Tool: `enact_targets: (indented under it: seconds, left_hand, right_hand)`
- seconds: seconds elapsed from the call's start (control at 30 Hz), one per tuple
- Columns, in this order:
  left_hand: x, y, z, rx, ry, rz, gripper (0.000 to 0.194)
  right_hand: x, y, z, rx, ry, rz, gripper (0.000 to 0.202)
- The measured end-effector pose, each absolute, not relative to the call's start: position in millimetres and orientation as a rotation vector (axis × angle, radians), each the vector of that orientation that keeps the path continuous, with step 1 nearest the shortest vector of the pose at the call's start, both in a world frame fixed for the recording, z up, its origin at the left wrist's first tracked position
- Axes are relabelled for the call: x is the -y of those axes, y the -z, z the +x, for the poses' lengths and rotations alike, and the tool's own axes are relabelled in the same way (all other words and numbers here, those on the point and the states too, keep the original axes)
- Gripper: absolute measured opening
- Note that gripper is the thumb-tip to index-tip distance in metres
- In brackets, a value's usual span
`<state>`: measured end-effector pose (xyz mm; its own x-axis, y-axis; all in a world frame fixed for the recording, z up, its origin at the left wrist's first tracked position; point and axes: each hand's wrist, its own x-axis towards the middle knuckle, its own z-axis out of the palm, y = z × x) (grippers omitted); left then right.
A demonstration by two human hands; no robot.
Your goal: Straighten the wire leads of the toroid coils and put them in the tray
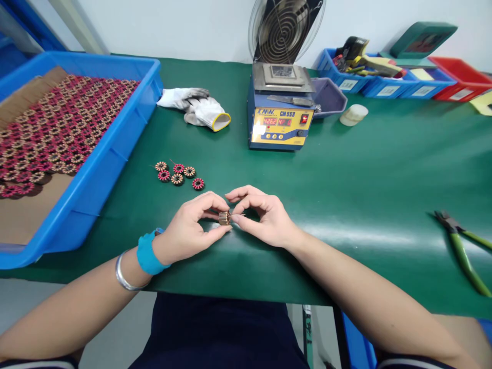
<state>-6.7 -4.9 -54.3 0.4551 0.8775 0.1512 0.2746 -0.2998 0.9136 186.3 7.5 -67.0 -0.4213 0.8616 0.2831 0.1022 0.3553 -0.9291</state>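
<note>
Between thumb and fingers, my left hand (196, 220) grips a small copper-wound toroidal coil (224, 218) just above the green mat. My right hand (265, 215) meets it from the right, thumb and index finger pinched on a thin wire end (239, 214) of the coil. Farther up the mat, several loose coils (177, 179) with red or copper windings lie in a small group. A blue wristband and a silver bangle circle my left wrist.
A blue tray (126, 133) of coils stands at the left. White gloves (200, 107) lie behind the loose coils. A solder pot (282, 120) with a fan stands at the back. Green-handled cutters (461, 251) rest at right; blue bins (388, 91) line the back.
</note>
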Motion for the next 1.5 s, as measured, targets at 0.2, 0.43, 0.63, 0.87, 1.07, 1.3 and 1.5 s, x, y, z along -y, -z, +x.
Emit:
enact_targets:
  seconds: [0.2,0.43,0.63,0.87,1.07,1.3,1.5]
  left_hand:
    - [4.8,52.3,-6.6,-1.034,-0.816,1.994,0.009]
    - [4.4,55.9,-9.2,-1.058,-0.864,2.148,0.012]
    - [3.9,55.7,-9.3,-1.071,-0.871,2.130,0.014]
    - [6.1,54.4,-7.5,-1.007,-0.876,2.124,0.015]
    - [5.6,56.5,-8.2,-0.988,-0.883,2.124,0.014]
    - [5.9,56.6,-6.9,-0.972,-0.871,2.102,0.013]
    - [6.0,57.4,-7.5,-0.965,-0.897,2.106,0.012]
  right_hand:
    - [-4.3,66.9,187.2,1.944,-0.874,-0.811,0.006]
    - [7.4,65.1,181.6,2.024,-0.704,-0.776,0.009]
    - [13.8,59.6,181.1,1.974,-0.703,-0.734,0.010]
    - [-2.1,63.2,187.1,1.953,-0.828,-0.924,0.005]
    - [1.1,65.6,183.1,1.918,-0.948,-0.912,0.009]
    - [-0.3,68.0,182.6,1.844,-1.074,-0.941,0.012]
    - [-0.1,67.8,183.5,1.856,-1.132,-0.925,0.015]
